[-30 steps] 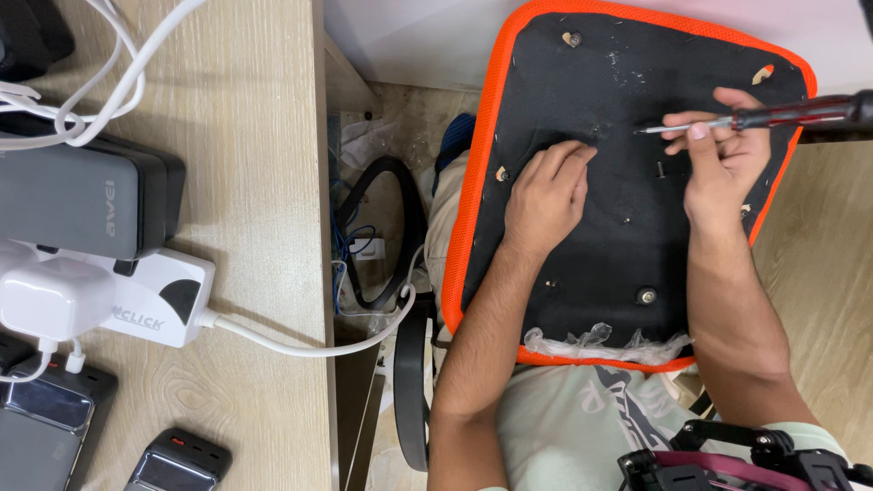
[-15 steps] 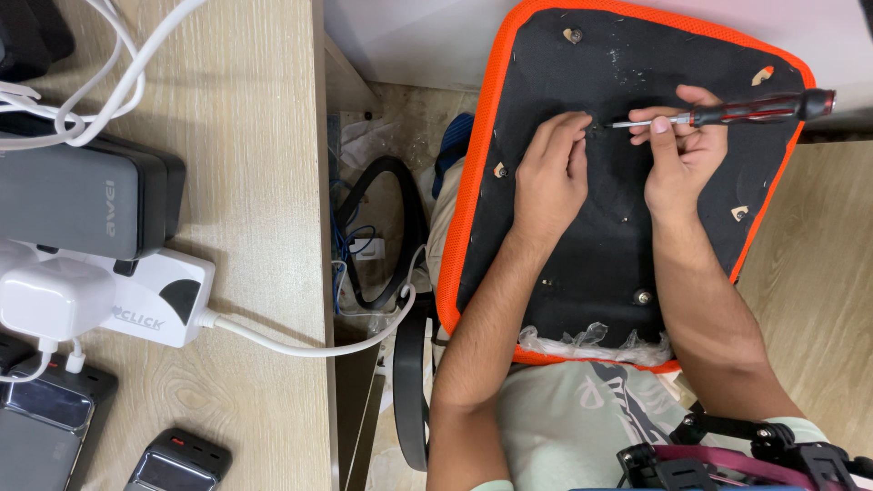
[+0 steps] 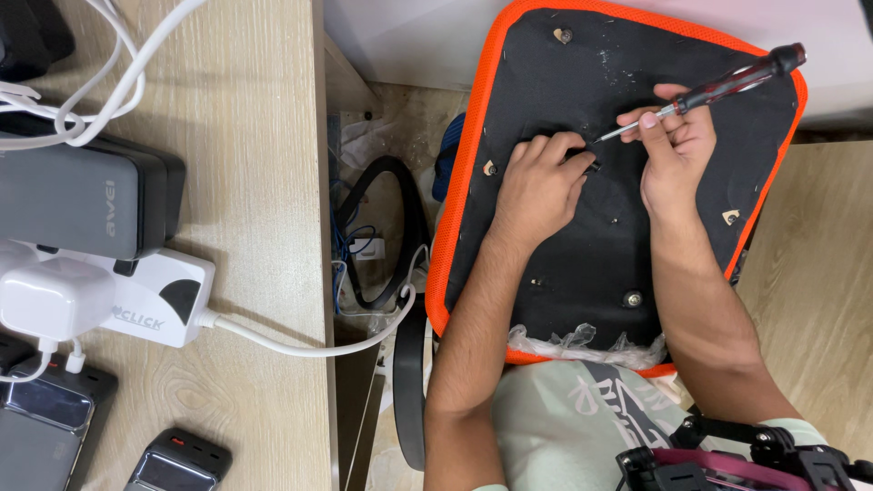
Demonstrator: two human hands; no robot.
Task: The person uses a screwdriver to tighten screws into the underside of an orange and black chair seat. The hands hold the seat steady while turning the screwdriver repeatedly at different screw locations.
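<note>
Head view, looking down: an upturned seat pad [image 3: 546,245], black on its underside with an orange mesh border, rests on the person's lap, its far edge towards the top of the frame. The right hand [image 3: 677,159] grasps a screwdriver [image 3: 718,89] with a dark red and black handle; the fingers are clenched around the metal shaft just below the handle, and the tool slants down to the left so that its tip meets the black underside near the pad's middle. The left hand [image 3: 536,186] lies on the same surface just beside that tip, its fingers curled and pinching a small dark part against the fabric; what the part is cannot be told. A round metal fastener [image 3: 633,298] sits in the underside nearer the person, and crumpled clear plastic wrap [image 3: 582,344] lines the near edge of the pad. To the left stands a light wooden worktop [image 3: 245,182] carrying a white power strip [image 3: 159,300] with a white cable, a white charger [image 3: 55,295] plugged into it, a grey rectangular power bank [image 3: 82,195], and two dark devices at the near edge. Black cables hang in the gap between the worktop and the pad.
</note>
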